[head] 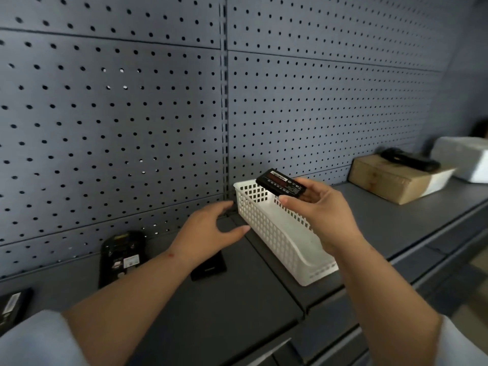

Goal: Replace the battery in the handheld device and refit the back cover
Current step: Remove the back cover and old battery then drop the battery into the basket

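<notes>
Right hand (317,207), right of the frame's middle, clamped on a black battery (281,184): thumb on the label side, fingers underneath, the battery tilted and held above the far end of a white basket (274,233). Label with red band and small print, not readable. Basket on the grey shelf (237,307), long and narrow, with slotted walls; inside, only white floor visible, the far part hidden behind the hand and battery.

Left hand (211,228), at the frame's middle, fingers spread apart and slightly curled, holding nothing, hovering just beside the basket's left wall. Directly below its wrist, a flat black cover (211,268) lying on the shelf, partly hidden by the forearm.

Further left, at lower left of the frame, the handheld device (121,254) lying back side up, its compartment open, a white sticker visible inside. At the left edge, another black item (13,305), cut off.

At right, a cardboard box (393,180) with a dark object (409,158) on top, blurred. Behind everything, grey pegboard (132,114).
</notes>
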A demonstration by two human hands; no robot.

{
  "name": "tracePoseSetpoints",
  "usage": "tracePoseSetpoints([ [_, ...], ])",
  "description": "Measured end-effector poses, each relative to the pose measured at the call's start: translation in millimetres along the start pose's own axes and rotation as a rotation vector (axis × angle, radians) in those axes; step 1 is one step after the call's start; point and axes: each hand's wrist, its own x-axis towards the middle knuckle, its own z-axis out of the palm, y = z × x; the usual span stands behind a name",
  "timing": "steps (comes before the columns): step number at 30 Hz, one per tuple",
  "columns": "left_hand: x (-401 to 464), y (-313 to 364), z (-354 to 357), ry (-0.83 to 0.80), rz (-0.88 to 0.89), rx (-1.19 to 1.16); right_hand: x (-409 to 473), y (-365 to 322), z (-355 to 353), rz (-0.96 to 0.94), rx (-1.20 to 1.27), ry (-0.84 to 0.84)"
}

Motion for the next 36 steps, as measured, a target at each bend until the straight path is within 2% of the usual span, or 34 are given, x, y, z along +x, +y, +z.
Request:
tracePoseSetpoints([
  [14, 18, -2, 18, 0.002, 0.014, -0.059, 21, 31, -9, 0.142, -0.117, -0.018],
  [27, 25, -10, 26, 0.02, -0.007, -0.076, 35, 42, -8, 0.285, -0.561, -0.126],
  [36, 24, -11, 26, 0.033, 0.001, -0.092, 41, 51, -8, 0.323, -0.738, -0.205],
])
